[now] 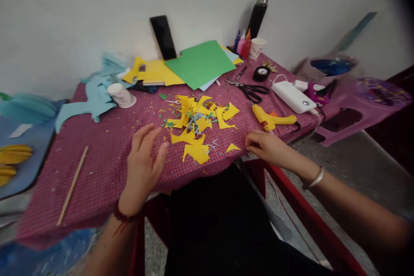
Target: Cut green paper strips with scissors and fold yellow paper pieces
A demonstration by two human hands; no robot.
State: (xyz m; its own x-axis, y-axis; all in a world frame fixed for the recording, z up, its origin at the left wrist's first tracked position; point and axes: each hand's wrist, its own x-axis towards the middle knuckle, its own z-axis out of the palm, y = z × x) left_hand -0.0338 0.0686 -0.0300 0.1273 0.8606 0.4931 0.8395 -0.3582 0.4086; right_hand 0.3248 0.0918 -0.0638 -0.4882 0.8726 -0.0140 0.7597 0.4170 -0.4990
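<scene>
My left hand (144, 166) hovers just above the red checked tablecloth (106, 155), fingers spread and empty, left of a heap of yellow paper scraps (197, 123). My right hand (270, 146) rests near the table's front right edge with fingers loosely curled toward the cloth, beside a small yellow triangle scrap (233, 148). A yellow glue gun (271, 118) lies just beyond the right hand. It looks empty, though its fingertips are partly hidden.
A thin wooden stick (73, 185) lies at front left. Black scissors (250, 90), tape roll (261, 73), white power bank (293, 97), green paper sheet (200, 64), yellow sheets (155, 72), tipped paper cup (122, 95), blue paper cutouts (93, 95), black flask (257, 17) and a purple stool (355, 108) surround.
</scene>
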